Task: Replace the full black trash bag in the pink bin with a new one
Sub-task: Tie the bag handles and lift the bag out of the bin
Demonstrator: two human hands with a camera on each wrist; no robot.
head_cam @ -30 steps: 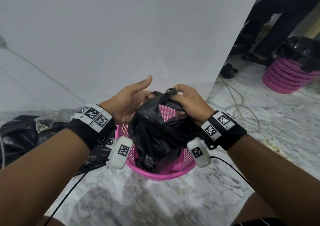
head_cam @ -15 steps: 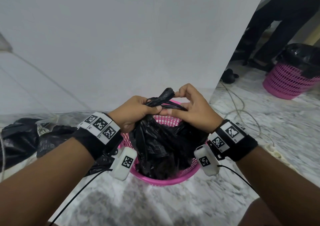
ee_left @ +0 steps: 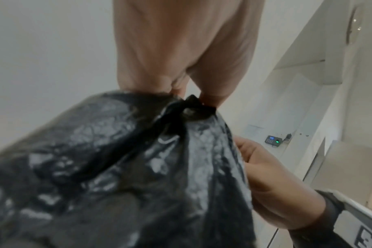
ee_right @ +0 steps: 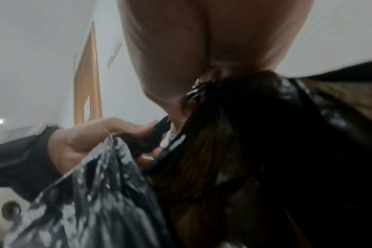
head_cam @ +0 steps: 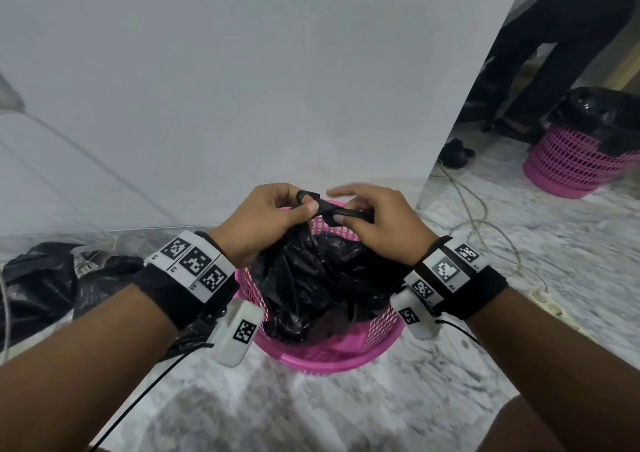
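A full black trash bag (head_cam: 318, 278) sits in the pink mesh bin (head_cam: 322, 356) on the marble floor, its top gathered into twisted ends above the rim. My left hand (head_cam: 273, 216) pinches one twisted end between thumb and fingers. My right hand (head_cam: 374, 223) grips the other end, its upper fingers blurred and extended. In the left wrist view the bag (ee_left: 121, 167) fills the lower frame with a knot (ee_left: 189, 110) just under my fingertips. The right wrist view shows the bag (ee_right: 244, 159) close up and my left hand (ee_right: 91, 142) holding its plastic.
A white wall (head_cam: 242, 88) stands right behind the bin. More black bags (head_cam: 52, 285) lie on the floor at left. A second pink bin (head_cam: 581, 154) with a black liner stands at far right near a person's legs (head_cam: 554, 53). Cables (head_cam: 485, 223) trail over the floor.
Both hands have kept working the bag's twisted ends together above the bin. The left thumb, raised a second ago, now pinches the plastic; the right fingers have shifted over the ends.
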